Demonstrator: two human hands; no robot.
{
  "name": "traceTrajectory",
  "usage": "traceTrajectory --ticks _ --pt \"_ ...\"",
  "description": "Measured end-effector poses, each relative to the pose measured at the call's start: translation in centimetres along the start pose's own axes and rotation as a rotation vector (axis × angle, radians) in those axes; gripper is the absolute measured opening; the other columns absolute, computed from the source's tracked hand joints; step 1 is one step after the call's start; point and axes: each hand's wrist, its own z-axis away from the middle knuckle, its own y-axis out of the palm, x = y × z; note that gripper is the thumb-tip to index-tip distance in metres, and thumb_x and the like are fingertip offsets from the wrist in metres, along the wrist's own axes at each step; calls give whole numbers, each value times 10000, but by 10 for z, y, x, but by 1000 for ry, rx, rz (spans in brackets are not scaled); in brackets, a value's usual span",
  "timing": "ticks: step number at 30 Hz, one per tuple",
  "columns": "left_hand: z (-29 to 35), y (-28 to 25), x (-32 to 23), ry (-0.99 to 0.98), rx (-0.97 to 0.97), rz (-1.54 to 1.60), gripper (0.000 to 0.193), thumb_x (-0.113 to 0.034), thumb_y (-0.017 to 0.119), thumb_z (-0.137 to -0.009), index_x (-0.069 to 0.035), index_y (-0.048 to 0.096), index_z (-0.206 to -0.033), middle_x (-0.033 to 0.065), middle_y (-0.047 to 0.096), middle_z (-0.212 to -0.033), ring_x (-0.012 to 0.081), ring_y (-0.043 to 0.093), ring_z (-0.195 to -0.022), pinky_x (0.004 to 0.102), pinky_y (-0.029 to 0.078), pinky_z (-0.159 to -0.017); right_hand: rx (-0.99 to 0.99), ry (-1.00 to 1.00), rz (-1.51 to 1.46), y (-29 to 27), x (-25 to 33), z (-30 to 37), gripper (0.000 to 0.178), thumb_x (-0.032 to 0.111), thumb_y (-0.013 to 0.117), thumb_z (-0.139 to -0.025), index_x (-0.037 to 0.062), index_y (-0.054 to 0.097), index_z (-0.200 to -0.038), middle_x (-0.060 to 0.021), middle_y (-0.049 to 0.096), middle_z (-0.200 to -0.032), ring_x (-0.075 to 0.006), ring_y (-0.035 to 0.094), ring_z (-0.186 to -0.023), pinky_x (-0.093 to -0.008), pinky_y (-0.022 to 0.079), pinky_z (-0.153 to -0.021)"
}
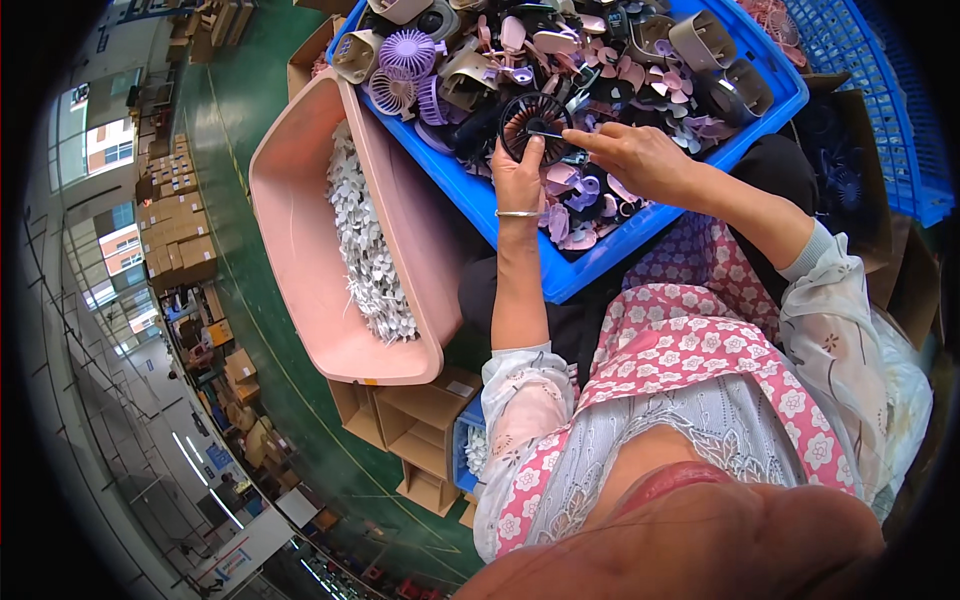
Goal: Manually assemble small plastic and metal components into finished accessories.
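Note:
Low over a blue crate point(590, 275), my left hand point(518, 180) grips a small round black fan head point(520, 118), its thumb pressed on the grille. My right hand point(645, 160) comes in from the right, fingers closed on a thin dark tool point(548, 133) with a light glint, whose end lies across the grille. Whether that tool is a screwdriver or a blade, I cannot tell. Under both hands the crate holds a heap of loose fan parts: a purple fan grille point(408, 54), pink fan blades point(670, 83), beige housings point(703, 40) and black pieces.
A pink tub point(300, 250) with white small parts point(365, 240) stands left of the crate. Below it are cardboard boxes point(415, 430) and a small blue bin point(462, 450). A blue basket point(870, 100) is at the right. Stacked cartons point(178, 220) line the green floor.

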Motion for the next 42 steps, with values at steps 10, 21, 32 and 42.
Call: traceTrajectory --ticks 10,21,32,42 --pt "1 6 -1 -28 15 -7 285 38 463 -851 10 456 -1135 170 556 -1077 240 576 -979 348 503 -847 1 1 -1 -1 -3 1 403 113 548 -814 140 472 -1209 -125 560 -784 -303 589 -633 -389 477 -533" --pt "1 3 -1 -7 9 -79 289 38 471 -847 7 457 -1134 168 559 -1071 236 585 -961 332 513 -828 43 14 15 -6 0 0 409 80 542 -793 132 465 -1191 -143 580 -794 -312 608 -656 -400 488 -535" --pt "1 0 3 28 -13 -161 284 48 477 -839 18 474 -1122 141 573 -1044 207 590 -935 313 518 -812 86 19 28 -9 2 1 449 64 547 -772 138 453 -1206 -153 574 -825 -313 614 -675 -396 489 -533" --pt "9 -5 34 196 -103 -894 223 26 519 -748 36 570 -965 115 630 -823 195 608 -759 296 472 -714 364 11 161 -3 5 11 582 17 576 -693 6 381 -1241 -200 533 -898 -323 616 -682 -385 490 -543"
